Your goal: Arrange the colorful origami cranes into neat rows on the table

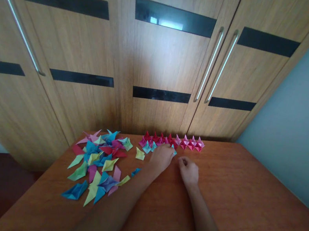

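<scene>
Rows of small folded paper pieces, red and pink (194, 143), stand along the back of the wooden table (236, 193). In front of the red ones is a short row of light blue pieces (147, 147). My left hand (162, 157) reaches over this row, fingers bent down at its right part; what they grip, if anything, is hidden. My right hand (189, 171) rests on the table just to the right, fingers curled together, with nothing visible in them. A yellow folded piece (140, 154) lies left of my left hand.
A loose pile of coloured folded papers (99, 157) covers the table's left part, and a small blue piece (135, 172) lies beside my left forearm. Behind the table stands a wooden wardrobe (164, 61) with metal handles. A pale wall (300, 117) is at the right.
</scene>
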`<state>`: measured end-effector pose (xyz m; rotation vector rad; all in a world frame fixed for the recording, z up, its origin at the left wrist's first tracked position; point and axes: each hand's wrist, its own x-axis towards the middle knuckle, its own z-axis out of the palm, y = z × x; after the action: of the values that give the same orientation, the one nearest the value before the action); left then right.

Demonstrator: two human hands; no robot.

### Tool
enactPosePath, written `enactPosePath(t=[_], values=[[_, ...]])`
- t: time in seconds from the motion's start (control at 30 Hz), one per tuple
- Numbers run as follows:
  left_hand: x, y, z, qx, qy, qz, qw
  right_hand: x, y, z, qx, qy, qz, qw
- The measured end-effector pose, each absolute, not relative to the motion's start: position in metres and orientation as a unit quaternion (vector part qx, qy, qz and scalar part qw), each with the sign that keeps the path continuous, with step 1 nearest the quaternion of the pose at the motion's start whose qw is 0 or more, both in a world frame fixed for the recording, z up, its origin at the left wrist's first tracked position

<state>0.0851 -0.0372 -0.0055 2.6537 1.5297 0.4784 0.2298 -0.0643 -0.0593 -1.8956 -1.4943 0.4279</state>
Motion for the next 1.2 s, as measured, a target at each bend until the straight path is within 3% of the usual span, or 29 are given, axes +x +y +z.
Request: enactPosePath(t=[0.67,1.2], values=[[0.088,-0.038,-0.003,0.839,0.522,0.151,-0.002,0.225,-0.068,-0.053,-0.740,-0.573,0.168,0.310],[-0.017,-0.098,-0.008,0.832,0.545,0.105,-0.018,0.222,-0.071,-0.056,-0.736,-0.602,0.143,0.274]])
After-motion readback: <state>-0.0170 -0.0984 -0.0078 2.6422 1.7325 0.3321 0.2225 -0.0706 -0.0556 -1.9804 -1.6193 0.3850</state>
